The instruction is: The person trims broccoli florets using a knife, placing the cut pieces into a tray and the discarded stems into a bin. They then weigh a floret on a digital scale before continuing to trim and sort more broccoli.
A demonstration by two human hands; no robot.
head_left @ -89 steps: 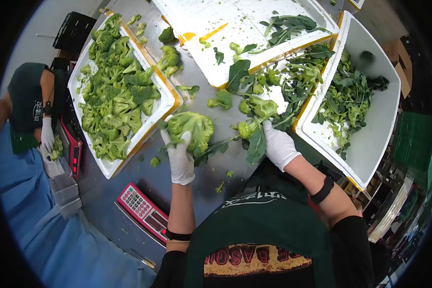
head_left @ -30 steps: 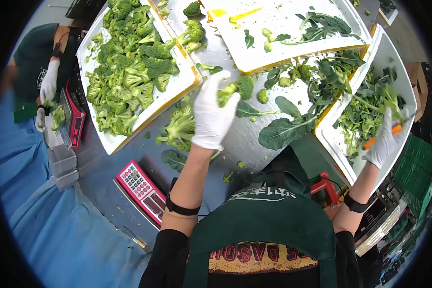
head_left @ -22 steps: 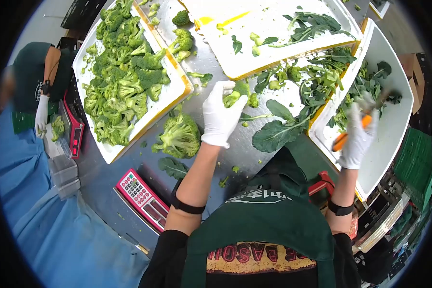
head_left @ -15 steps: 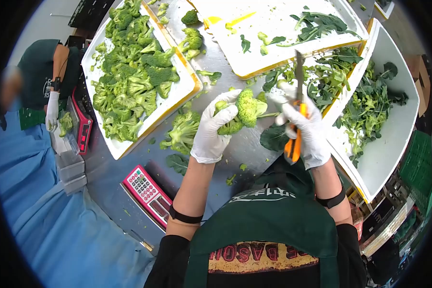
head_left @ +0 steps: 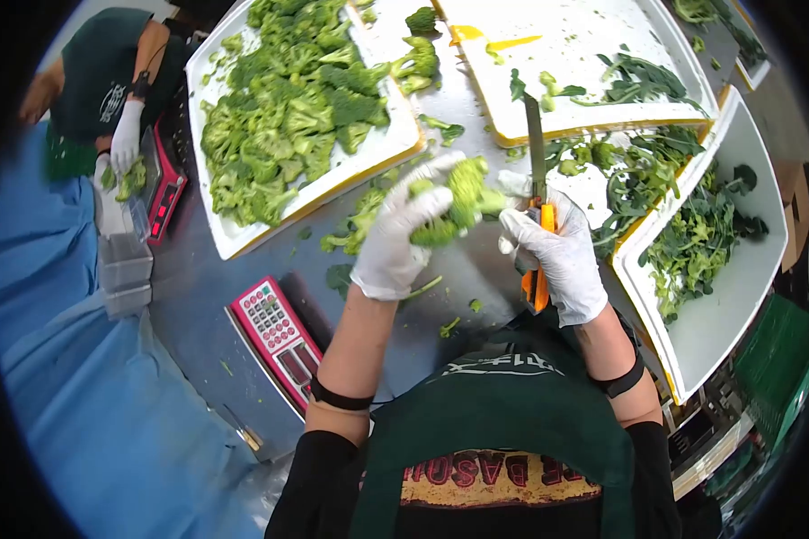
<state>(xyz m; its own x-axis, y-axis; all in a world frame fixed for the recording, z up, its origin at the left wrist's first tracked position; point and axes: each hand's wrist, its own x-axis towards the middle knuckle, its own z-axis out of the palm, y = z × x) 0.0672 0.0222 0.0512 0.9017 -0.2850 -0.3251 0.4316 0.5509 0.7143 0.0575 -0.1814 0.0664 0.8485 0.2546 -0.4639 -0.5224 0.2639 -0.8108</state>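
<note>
My left hand (head_left: 394, 241), in a white glove, is closed around a broccoli head (head_left: 467, 190), its cut stem side turned to the right. My gloved right hand (head_left: 562, 256) grips a knife (head_left: 537, 153) with an orange handle, its blade pointing up and away from me. The right fingertips are right at the broccoli's stem side. Under my left hand, more broccoli (head_left: 360, 229) lies on the metal table, partly hidden. A thin stem piece (head_left: 425, 287) shows just below the left palm.
A white tray heaped with broccoli florets (head_left: 288, 117) is at the left. Another tray (head_left: 584, 36) with leaf scraps stands ahead, and a bin (head_left: 742, 260) of trimmed leaves stands at the right. A pink scale (head_left: 279, 341) sits near my left forearm. A co-worker's gloved hand (head_left: 128, 135) holds broccoli.
The view has shifted, moving the trays rightward. The broccoli is turned in my left hand, and the knife stays in my right. A thin stem piece now shows below the left hand.
</note>
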